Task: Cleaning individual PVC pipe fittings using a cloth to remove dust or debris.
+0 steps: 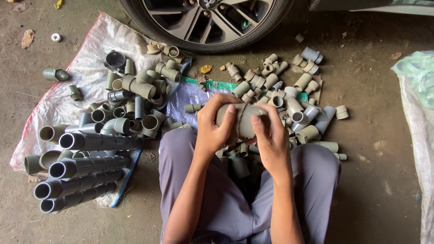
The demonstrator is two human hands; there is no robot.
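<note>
Both hands close on one grey pipe fitting (242,121), held level above the lap: the left hand (212,129) wraps its left end, with the thumb laid across the top, and the right hand (271,138) covers its right end, with the fingers (260,122) curled over the front. The fitting is a short, dusty cylinder with a seam or collar line near its middle. It sits between the person's knees, which are clad in grey trousers (226,199), and just above a few small fittings lying on the ground between the legs.

To the left, a white woven sack (90,68) is spread on the dirt floor and carries a heap of grey elbows and couplings (135,99). At its near edge lie four long grey pipe sections (86,171), side by side with their open ends facing left. Ahead and to the right of the hands, a second pile of short grey fittings (289,95) rests on a green-edged sheet. A car wheel (203,20) stands at the top of the view, just beyond both heaps. Another white sack (420,113) lies along the right edge.
</note>
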